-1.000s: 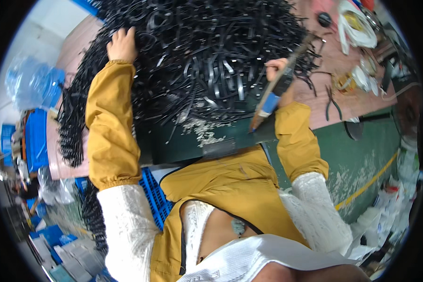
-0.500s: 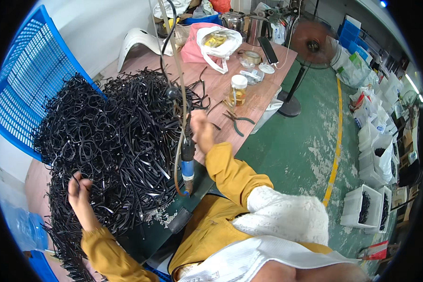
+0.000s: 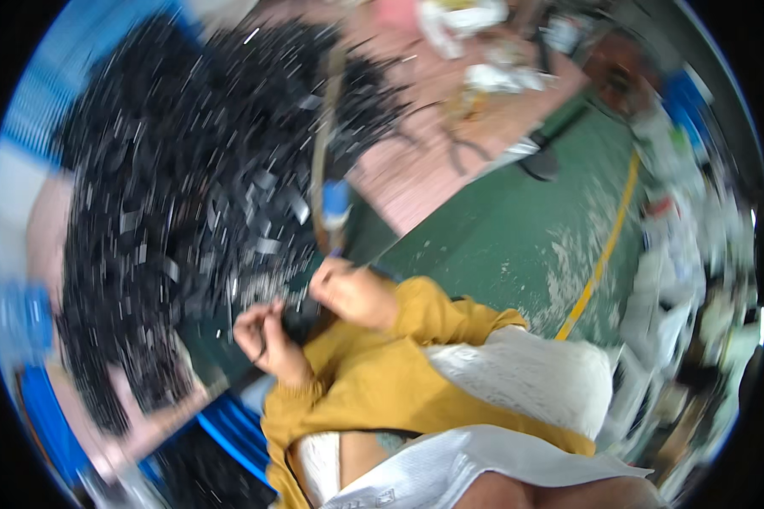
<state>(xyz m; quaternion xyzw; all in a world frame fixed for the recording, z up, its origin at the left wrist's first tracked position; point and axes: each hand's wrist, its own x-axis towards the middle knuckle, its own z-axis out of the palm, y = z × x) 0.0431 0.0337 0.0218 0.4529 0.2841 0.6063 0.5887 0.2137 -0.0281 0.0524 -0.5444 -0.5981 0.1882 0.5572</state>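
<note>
Basket walls of blue plastic (image 3: 38,123) blur behind the far left edge of the pink tabletop (image 3: 407,187). Black strips (image 3: 187,144) lie heaped over its left part, from the far edge to the near left corner. The left hand (image 3: 272,343) is at the near edge, fingers curled; blur hides whether they pinch a strip, so I cannot tell. A blue-banded tool (image 3: 336,204) points down toward a dark green mat (image 3: 369,233) there. Near the left hand, the right hand (image 3: 354,293) is folded, its grip impossible to tell. Blurred pliers (image 3: 454,159) lie near the right edge, and a fan (image 3: 624,72) stands beyond the far right corner
</note>
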